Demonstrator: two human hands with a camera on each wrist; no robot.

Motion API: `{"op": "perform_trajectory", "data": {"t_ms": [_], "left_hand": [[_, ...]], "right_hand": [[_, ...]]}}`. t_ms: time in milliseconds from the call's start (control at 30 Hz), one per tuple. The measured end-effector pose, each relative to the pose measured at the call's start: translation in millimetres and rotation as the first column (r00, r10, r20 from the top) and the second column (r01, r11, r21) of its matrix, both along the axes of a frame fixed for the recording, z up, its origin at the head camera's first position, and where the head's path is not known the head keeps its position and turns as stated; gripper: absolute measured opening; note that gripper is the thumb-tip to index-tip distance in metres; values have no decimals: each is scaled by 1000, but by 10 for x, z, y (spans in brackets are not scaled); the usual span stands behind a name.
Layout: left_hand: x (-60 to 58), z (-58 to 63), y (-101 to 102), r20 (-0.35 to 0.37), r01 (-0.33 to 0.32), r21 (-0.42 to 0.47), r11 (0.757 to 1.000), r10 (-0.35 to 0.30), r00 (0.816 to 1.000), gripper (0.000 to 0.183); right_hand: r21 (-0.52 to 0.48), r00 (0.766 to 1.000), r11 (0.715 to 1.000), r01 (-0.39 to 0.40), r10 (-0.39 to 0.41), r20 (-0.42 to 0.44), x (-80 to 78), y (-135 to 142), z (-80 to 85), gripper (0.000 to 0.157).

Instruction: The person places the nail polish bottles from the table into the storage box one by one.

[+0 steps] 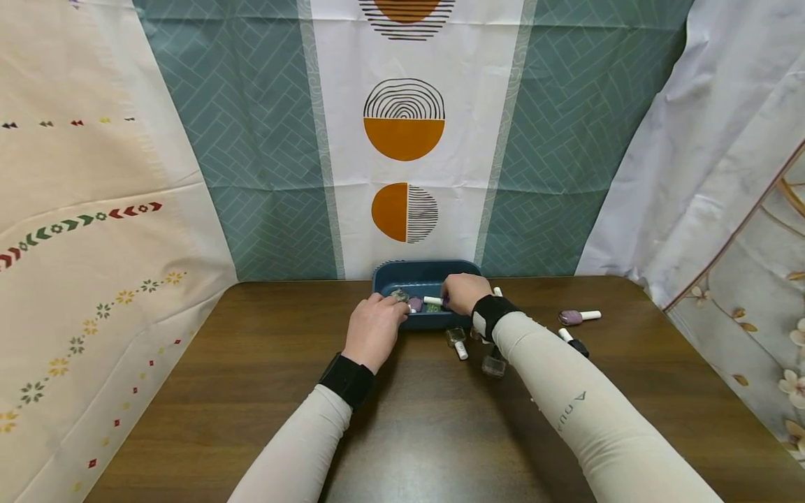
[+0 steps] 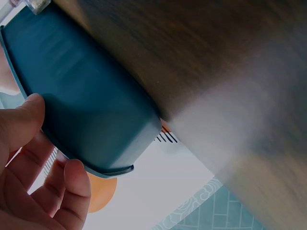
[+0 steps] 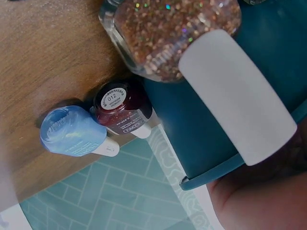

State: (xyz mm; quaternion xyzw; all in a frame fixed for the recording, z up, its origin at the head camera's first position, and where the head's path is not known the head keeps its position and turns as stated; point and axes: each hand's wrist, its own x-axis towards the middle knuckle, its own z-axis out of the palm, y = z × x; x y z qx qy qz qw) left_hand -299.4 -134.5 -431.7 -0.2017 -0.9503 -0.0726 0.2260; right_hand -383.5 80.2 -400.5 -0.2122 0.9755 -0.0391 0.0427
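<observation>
Nail-polish bottles (image 1: pixel 416 304) in the teal bin (image 1: pixel 434 322) are probably slick and breakable, best taken by their caps (image 1: pixel 433 300); the left hand (image 1: pixel 375 327) pinches the bin's rim (image 2: pixel 111 174); the right hand (image 1: pixel 467 293) reaches inside, its hold unclear.

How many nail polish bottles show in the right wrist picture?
3 clearly: a glittery bottle at the top, a dark red bottle and a light blue bottle side by side on the table. A sliver at the top edge may be another; more may be hidden.
</observation>
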Motion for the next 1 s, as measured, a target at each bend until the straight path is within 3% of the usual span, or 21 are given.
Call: {"op": "perform_trajectory", "data": {"t_ms": [433,633,1000], "left_hand": [[9,-5,-7,-19,17,6,1000,-17,1000,14],[1,7,0,-15,11,-8,1000,-11,1000,14],[20,-1,1,1,14,18,1000,-14,1000,15]], "right_hand": [[-7,1000,1000,7,-7,4,28,9,38,22],[-34,1000,999,12,-13,-24,43,60,77,34],[-176,984,984,-33,1,-178,281,345,307,45]]}}
